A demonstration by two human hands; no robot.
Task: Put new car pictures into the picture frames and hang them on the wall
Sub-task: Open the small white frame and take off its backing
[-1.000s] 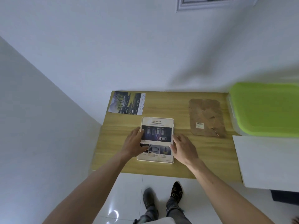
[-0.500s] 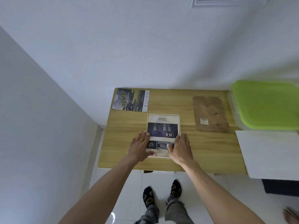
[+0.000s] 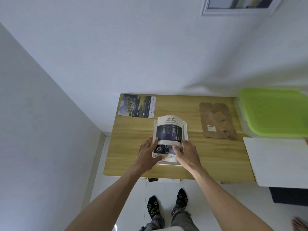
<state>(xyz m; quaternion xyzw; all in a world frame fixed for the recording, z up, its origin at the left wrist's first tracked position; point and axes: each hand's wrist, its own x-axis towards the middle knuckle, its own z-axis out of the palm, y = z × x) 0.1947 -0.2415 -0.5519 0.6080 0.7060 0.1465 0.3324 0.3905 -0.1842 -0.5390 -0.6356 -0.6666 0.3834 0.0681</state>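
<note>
A white picture frame [image 3: 185,130] lies flat on the wooden table [image 3: 126,147]. Over it a car picture headed "SAFETY" [image 3: 169,129] bows upward, its top edge off the frame. My left hand [image 3: 146,154] holds the sheet's lower left edge between thumb and fingers. At the lower right edge my right hand [image 3: 188,154] holds the sheet, fingers lying on it. A second car picture [image 3: 136,105] lies at the table's far left corner. The brown frame backing [image 3: 216,120] lies to the right.
A clear box with a green lid [image 3: 273,110] stands at the table's right end, with a white board [image 3: 276,160] in front of it. Another framed picture [image 3: 236,5] hangs on the wall above. My feet stand on white tiles below the table's near edge.
The picture lay flat in the frame with my hands beside it. Both hands have closed in on its lower edges and the sheet now bows up out of the frame.
</note>
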